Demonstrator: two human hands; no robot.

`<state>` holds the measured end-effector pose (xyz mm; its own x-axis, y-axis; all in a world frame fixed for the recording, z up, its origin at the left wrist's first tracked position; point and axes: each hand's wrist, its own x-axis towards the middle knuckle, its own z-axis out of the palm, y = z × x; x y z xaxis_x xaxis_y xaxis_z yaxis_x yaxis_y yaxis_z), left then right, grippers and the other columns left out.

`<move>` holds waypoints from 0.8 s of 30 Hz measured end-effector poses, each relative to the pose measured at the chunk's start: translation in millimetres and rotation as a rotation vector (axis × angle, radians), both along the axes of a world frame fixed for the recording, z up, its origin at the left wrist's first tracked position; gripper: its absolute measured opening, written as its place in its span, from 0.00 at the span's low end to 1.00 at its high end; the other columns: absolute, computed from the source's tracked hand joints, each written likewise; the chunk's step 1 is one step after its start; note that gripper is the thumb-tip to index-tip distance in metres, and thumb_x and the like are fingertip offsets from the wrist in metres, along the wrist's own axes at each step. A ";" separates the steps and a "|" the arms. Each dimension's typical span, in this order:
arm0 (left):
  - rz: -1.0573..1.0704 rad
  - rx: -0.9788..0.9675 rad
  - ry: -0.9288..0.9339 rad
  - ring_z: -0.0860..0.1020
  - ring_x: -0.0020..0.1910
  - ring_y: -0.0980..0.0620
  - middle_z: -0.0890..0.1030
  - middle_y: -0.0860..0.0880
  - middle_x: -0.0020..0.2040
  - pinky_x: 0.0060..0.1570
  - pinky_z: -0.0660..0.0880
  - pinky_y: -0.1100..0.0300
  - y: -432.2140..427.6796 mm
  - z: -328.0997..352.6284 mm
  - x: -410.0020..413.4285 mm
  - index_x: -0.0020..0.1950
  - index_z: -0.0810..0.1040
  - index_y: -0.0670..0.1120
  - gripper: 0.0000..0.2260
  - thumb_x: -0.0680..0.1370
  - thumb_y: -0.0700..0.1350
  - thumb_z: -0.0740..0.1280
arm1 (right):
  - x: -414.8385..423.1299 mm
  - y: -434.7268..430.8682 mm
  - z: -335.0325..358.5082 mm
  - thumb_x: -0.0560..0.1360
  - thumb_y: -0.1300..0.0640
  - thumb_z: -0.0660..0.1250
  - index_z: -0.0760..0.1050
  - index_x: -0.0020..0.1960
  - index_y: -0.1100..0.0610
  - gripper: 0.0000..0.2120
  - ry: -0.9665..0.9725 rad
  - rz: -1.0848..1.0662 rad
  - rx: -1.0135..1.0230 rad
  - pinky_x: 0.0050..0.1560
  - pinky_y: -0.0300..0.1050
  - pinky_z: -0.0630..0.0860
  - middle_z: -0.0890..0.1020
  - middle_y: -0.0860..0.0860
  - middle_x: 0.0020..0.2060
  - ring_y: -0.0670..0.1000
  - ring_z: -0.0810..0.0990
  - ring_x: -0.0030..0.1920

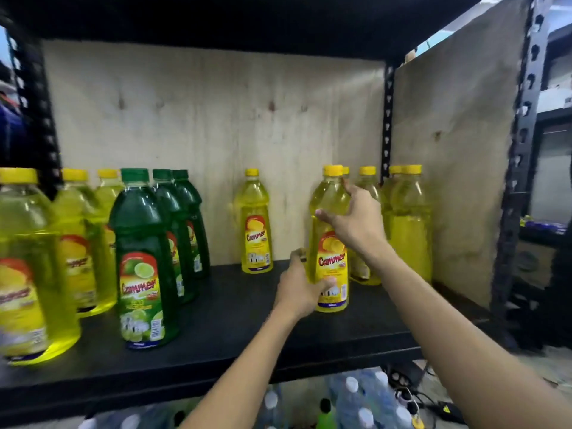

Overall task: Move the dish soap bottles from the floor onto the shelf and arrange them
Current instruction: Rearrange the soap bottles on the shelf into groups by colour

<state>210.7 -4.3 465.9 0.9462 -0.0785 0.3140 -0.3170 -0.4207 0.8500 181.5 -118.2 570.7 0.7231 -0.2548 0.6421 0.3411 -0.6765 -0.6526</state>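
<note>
Yellow Cammer dish soap bottle (331,243) is gripped by both hands, upright, base on the black shelf board (216,329), right-of-centre. Left hand (301,287) has its fingers wrapped round the lower body over the label, thumb across the front. Right hand (356,219) is closed on the shoulder just under the yellow cap, fingers curled behind, thumb out front. Directly behind and to its right: a cluster of yellow bottles (408,224) packed against the plywood side panel (458,168), touching or nearly so; exact count unclear because of overlap. One yellow bottle (255,224) stands alone at the back near the plywood back panel (216,125), apart from the held one. Further left, a front-to-back row of three green lime bottles (145,261), then rows of yellow bottles (77,243) at the left edge, the nearest blurred. Black slotted steel upright (523,150) at right. Below the shelf, clear white-capped bottles (359,400) in plastic wrap.
</note>
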 end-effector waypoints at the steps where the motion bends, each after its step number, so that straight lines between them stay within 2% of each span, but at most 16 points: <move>1: 0.033 -0.002 0.004 0.77 0.65 0.49 0.79 0.50 0.66 0.65 0.74 0.46 15.2 1.7 4.5 0.72 0.65 0.50 0.32 0.72 0.50 0.76 | 8.6 15.1 -0.1 0.70 0.50 0.78 0.69 0.74 0.59 0.37 -0.004 0.021 -0.002 0.64 0.56 0.75 0.80 0.59 0.64 0.60 0.77 0.67; 4: 0.082 -0.005 0.024 0.77 0.65 0.48 0.78 0.50 0.66 0.65 0.74 0.47 51.0 2.6 17.6 0.72 0.64 0.49 0.31 0.74 0.49 0.75 | 32.2 53.7 0.7 0.69 0.49 0.78 0.74 0.69 0.56 0.31 -0.018 0.083 -0.024 0.58 0.55 0.77 0.83 0.59 0.58 0.61 0.80 0.61; 8: 0.123 -0.020 0.019 0.78 0.64 0.48 0.79 0.50 0.65 0.65 0.74 0.46 81.9 1.2 35.9 0.73 0.66 0.49 0.31 0.74 0.48 0.75 | 58.5 87.1 1.4 0.70 0.47 0.77 0.72 0.70 0.57 0.33 -0.015 0.102 -0.049 0.61 0.52 0.74 0.80 0.60 0.62 0.62 0.77 0.64; 13: 0.121 -0.075 0.011 0.81 0.60 0.48 0.81 0.49 0.62 0.63 0.76 0.44 108.6 -8.0 57.7 0.71 0.69 0.50 0.27 0.74 0.46 0.74 | 83.4 113.3 -1.0 0.69 0.44 0.76 0.73 0.67 0.55 0.31 -0.025 0.105 -0.103 0.56 0.50 0.74 0.81 0.59 0.59 0.62 0.78 0.60; 20: 0.122 -0.071 0.001 0.80 0.61 0.47 0.81 0.48 0.63 0.63 0.76 0.45 118.0 -5.7 58.9 0.71 0.70 0.48 0.23 0.77 0.44 0.71 | 94.3 128.1 -4.8 0.71 0.44 0.75 0.69 0.71 0.56 0.34 -0.034 0.083 -0.160 0.56 0.51 0.74 0.79 0.60 0.58 0.63 0.78 0.60; 24: 0.175 0.054 -0.037 0.78 0.64 0.46 0.79 0.47 0.65 0.64 0.74 0.51 115.5 -4.9 51.1 0.73 0.67 0.48 0.24 0.79 0.45 0.69 | 92.4 124.5 -5.9 0.73 0.44 0.73 0.65 0.73 0.56 0.35 -0.005 0.101 -0.209 0.55 0.52 0.74 0.79 0.61 0.59 0.64 0.78 0.60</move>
<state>261.9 111.2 461.0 0.9347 0.0685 0.3488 -0.2657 -0.5171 0.8136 273.9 6.3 564.8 0.7348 -0.0426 0.6769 0.4165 -0.7594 -0.4999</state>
